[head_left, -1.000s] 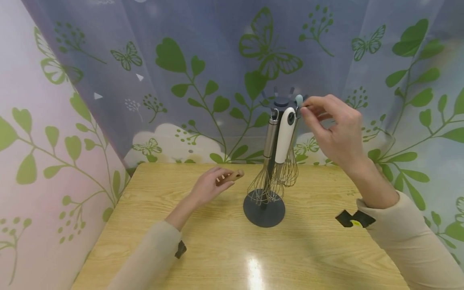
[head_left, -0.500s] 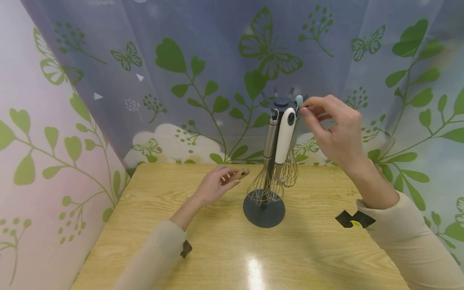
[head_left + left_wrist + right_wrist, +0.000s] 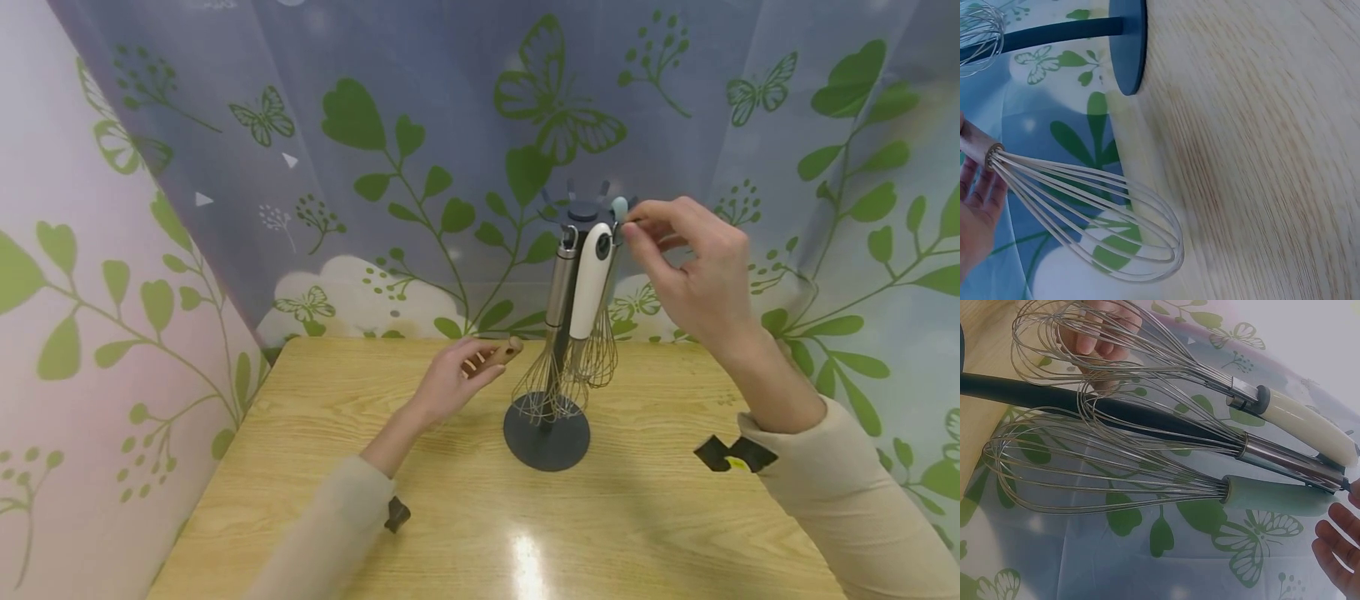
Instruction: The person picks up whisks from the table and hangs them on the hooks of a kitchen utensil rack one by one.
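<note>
My left hand [image 3: 450, 379] grips the wooden handle of a whisk [image 3: 504, 353], left of a dark utensil stand [image 3: 546, 446]. In the left wrist view the wire loops of this whisk [image 3: 979, 145] point down towards the table. On the stand hang a white-handled whisk [image 3: 591, 287], a steel-handled whisk [image 3: 558, 287] and a mint-handled whisk [image 3: 1279, 495]. My right hand [image 3: 697, 267] is raised at the stand's top. Its thumb and index finger pinch a dark hook [image 3: 628, 218] beside the mint handle's end. Part of that hook is hidden by the fingertips.
The stand's round base rests on a wood-grain table [image 3: 645, 500], towards its back edge. Behind it hangs a blue curtain [image 3: 450, 50] printed with leaves and butterflies. More hooks [image 3: 572, 187] stick out round the stand's top.
My left hand has moved right and slightly up with the wooden-handled whisk, closer to the stand. The right hand has stayed at the hook, and the hanging whisks look unmoved.
</note>
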{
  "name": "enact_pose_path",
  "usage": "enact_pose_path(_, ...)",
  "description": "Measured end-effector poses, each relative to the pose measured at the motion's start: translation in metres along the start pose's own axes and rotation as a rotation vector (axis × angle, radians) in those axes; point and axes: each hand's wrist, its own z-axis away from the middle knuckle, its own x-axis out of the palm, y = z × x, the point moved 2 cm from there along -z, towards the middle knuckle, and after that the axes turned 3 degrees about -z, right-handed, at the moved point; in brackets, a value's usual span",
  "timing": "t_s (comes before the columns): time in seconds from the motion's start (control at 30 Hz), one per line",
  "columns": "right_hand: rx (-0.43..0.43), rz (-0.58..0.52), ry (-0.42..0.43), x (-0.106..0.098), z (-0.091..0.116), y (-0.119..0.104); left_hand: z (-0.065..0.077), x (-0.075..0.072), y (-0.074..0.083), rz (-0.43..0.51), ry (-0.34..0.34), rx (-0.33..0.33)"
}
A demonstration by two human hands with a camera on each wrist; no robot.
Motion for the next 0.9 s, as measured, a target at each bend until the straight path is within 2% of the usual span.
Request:
enact_pose_path(0.4,0.003,-0.006,0.006,0.003,0.000,-0.001,-0.012,0.000,0.017,0.153,0.097,0.015)
enact_pose_path(0.9,-0.007,-0.023,0.010,0.002,0.000,0.000,-0.016,-0.003,0.032,0.283,0.119,-0.012)
